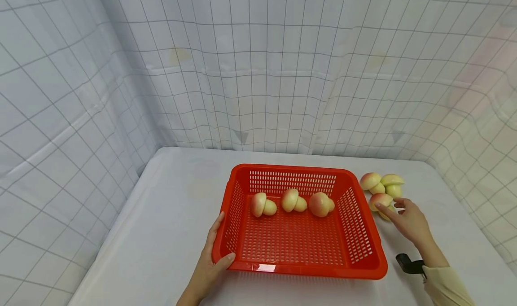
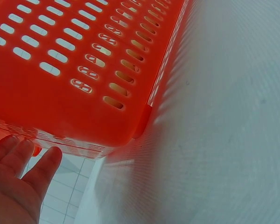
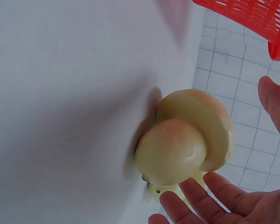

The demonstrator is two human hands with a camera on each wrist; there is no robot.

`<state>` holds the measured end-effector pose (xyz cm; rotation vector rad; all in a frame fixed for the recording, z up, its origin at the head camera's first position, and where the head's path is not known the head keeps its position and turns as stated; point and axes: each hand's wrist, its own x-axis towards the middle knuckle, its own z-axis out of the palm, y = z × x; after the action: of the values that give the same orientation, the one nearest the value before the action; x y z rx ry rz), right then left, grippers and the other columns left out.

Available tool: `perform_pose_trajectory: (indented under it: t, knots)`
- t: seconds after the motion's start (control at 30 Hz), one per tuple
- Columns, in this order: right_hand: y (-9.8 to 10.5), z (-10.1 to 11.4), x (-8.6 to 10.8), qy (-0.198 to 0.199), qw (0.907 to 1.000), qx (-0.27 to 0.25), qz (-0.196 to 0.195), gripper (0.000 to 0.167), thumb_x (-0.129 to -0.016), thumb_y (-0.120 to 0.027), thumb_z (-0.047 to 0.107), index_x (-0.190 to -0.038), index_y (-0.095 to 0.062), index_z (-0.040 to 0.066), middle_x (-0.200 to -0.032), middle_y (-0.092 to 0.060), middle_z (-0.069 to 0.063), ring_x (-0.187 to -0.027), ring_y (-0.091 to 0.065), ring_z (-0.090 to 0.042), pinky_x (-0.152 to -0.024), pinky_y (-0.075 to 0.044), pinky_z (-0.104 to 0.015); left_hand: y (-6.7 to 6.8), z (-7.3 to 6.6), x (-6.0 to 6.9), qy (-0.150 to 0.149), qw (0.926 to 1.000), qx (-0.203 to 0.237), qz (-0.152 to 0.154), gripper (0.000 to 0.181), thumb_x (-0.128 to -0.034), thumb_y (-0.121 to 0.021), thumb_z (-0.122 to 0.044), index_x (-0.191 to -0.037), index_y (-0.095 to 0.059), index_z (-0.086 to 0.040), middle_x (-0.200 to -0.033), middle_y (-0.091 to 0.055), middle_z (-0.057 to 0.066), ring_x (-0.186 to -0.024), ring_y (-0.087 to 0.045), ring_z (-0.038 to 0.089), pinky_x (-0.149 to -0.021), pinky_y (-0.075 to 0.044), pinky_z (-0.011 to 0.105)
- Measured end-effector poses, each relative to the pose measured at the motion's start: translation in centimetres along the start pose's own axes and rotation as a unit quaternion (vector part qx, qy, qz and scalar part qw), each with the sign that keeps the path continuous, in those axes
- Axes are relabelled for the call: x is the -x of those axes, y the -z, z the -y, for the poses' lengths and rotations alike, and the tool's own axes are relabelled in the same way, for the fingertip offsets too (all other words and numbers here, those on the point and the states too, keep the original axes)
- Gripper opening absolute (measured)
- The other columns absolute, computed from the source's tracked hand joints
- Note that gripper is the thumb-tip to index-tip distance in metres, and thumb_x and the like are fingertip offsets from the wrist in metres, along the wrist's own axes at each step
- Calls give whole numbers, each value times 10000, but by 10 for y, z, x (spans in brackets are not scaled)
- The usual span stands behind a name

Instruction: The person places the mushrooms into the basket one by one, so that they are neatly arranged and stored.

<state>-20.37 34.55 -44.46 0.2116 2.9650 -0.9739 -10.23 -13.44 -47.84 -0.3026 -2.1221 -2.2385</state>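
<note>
A red plastic basket (image 1: 282,266) with slotted walls holds a row of three mushroom-shaped pieces, yellowish with pinkish caps: a left one (image 1: 258,204), a middle one (image 1: 291,201) and a right one (image 1: 319,204). My left hand (image 1: 208,265) rests at the basket's near left corner, thumb on the front rim and extended fingers along the left side. Right of the basket, my right hand (image 1: 412,220) reaches over the nearest mushroom (image 3: 170,151), thumb and fingers spread apart. In the right wrist view the fingertips are right by this mushroom; whether they touch it I cannot tell.
Just beyond the nearest mushroom lie two more, one pink-capped (image 1: 370,181) and one paler (image 1: 392,180). Everything stands on a white-covered table (image 1: 169,207). White curtains (image 1: 258,72) with a grid pattern hang behind and at both sides.
</note>
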Motion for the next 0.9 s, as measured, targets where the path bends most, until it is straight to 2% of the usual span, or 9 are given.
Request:
perform_pose_trajectory:
  t: [0.3, 0.73, 0.9]
  knots:
    - [-6, -3, -2, -42, 10000, 38, 48, 945, -888, -531, 573, -1310, -296, -238, -1233, -428, -399, -1085, -462, -503, -810, -443, -561, 0, 1, 1, 24, 10000, 33, 6, 799, -844, -591, -47, -1506, -211, -281, -1511, -218, 60, -1179, -389, 439, -820, -510, 377]
    - [-11, -3, -4, -224, 9992, -79, 315, 952, -896, -493, 592, -1307, -291, -243, -1304, -325, -445, -1135, -393, -542, -852, -398, -605, 1, 2, 1, -57, 10000, -35, 29, 799, -844, -586, -44, -1509, -205, -271, -1513, -215, 59, -1177, -393, 434, -828, -507, 387]
    - [-12, -4, -5, -109, 9995, -143, 247, 893, -906, -488, 577, -1297, -339, -212, -1270, -387, -425, -1076, -452, -501, -797, -427, -565, 2, 1, 0, -87, 9999, -59, 42, 797, -846, -582, -41, -1510, -202, -264, -1509, -219, 63, -1173, -397, 433, -833, -504, 386]
